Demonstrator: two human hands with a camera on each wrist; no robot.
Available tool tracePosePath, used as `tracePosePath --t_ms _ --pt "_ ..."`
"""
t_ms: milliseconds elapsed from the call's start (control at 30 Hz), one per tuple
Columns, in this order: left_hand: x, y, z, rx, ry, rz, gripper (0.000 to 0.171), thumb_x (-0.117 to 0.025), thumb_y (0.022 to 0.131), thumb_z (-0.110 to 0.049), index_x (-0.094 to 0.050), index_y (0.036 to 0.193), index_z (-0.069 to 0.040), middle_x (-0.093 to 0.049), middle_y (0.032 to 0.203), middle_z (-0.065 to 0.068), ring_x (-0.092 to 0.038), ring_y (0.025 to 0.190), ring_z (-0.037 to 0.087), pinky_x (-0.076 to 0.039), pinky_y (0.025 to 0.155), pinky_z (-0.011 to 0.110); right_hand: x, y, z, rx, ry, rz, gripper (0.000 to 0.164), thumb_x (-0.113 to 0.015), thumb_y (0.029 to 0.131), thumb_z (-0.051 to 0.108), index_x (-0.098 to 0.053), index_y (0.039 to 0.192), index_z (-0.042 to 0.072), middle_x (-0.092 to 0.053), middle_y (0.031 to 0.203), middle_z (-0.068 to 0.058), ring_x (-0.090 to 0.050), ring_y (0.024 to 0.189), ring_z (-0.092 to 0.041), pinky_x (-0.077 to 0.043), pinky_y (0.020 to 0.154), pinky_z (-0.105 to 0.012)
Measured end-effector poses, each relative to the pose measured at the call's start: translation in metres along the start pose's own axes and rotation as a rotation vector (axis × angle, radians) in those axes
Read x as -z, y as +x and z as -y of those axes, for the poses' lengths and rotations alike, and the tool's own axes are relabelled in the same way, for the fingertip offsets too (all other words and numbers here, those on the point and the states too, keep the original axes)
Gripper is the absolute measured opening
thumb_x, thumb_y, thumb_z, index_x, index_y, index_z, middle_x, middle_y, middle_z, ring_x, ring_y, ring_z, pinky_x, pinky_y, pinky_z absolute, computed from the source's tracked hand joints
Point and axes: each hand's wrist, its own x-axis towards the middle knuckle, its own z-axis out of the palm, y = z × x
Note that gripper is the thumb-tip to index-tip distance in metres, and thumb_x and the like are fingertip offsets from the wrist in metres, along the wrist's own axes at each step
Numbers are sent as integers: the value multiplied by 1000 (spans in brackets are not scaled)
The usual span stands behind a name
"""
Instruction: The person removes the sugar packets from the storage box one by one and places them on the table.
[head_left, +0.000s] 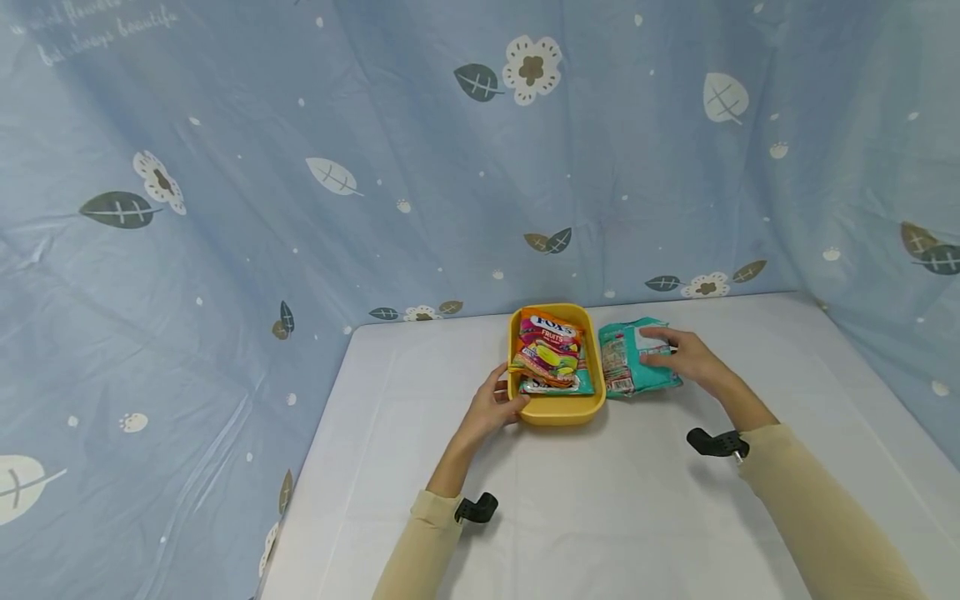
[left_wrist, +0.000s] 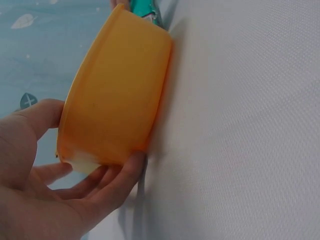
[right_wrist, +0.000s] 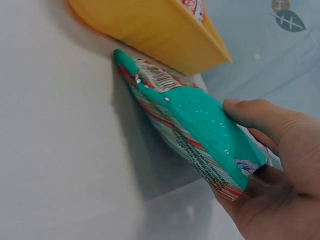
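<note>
- Here, nearest us, the left hand (head_left: 491, 408) cups the near left corner of the yellow tub (head_left: 557, 410), thumb over the rim and fingers (left_wrist: 107, 182) curled under the wall; we judge the tub could skid on the smooth white table (head_left: 600, 517) if that hold goes slack while something is pushed in.
- Further right, the right hand (head_left: 686, 354) grips the teal packet (head_left: 633, 358), which lies on the table touching the tub's right wall. In the wrist view the thumb (right_wrist: 260, 117) sits on top and the fingers wrap beneath the packet's far end.
- We reckon the glossy packet could slip from so shallow a grip, or snag on the rim if lifted low.
- Inside the tub, a Fox's bag (head_left: 550, 348) lies atop another packet, leaving little room; an added pack could ride up and spill.
- Behind, a blue floral cloth (head_left: 300, 167) backs the table.
</note>
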Motion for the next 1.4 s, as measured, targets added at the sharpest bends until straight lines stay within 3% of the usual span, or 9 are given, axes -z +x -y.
tracePosePath --t_ms 300,567,733,1033,1233,1400 --pt "1 1 -1 3 12 0 78 -68 91 -15 -24 156 -13 -44 140 28 -55 113 30 -57 93 51 -7 1 -8 21 -17 -17 69 -67 93 34 -38 150 7 -26 157 -28 -20 143 -53 -25 113 -71" --pt "1 19 26 6 17 -22 80 -70 90 -21 -24 157 -22 -45 140 23 -56 113 27 -59 90 49 -10 -1 -10 27 -33 -29 67 -66 94 32 -39 149 5 -25 157 -29 -19 143 -54 -24 113 -71" --pt "1 23 32 -5 23 -45 79 -72 88 -25 -28 154 -28 -49 137 18 -57 112 26 -62 85 41 -13 -1 -16 29 -83 -29 66 -65 94 34 -40 148 5 -26 156 -31 -20 142 -54 -25 112 -72" --pt "2 24 32 -12 29 -47 80 -73 87 -25 -30 154 -26 -49 134 16 -57 110 24 -63 80 35 -18 -3 -23 41 -108 -50 69 -64 94 42 -41 148 7 -28 154 -31 -23 141 -55 -27 111 -72" --pt "1 23 32 -11 24 -40 79 -72 88 -26 -29 154 -26 -48 135 18 -56 110 25 -63 82 39 -21 -5 -28 55 -119 -74 69 -63 93 45 -42 147 7 -31 153 -31 -25 140 -54 -30 109 -72" --pt "1 7 12 -19 26 -33 77 -69 90 -17 -27 155 -16 -47 135 23 -57 109 25 -61 86 47 -24 -6 -33 79 -123 -107 69 -61 94 47 -42 148 9 -33 153 -30 -27 139 -54 -33 108 -72"
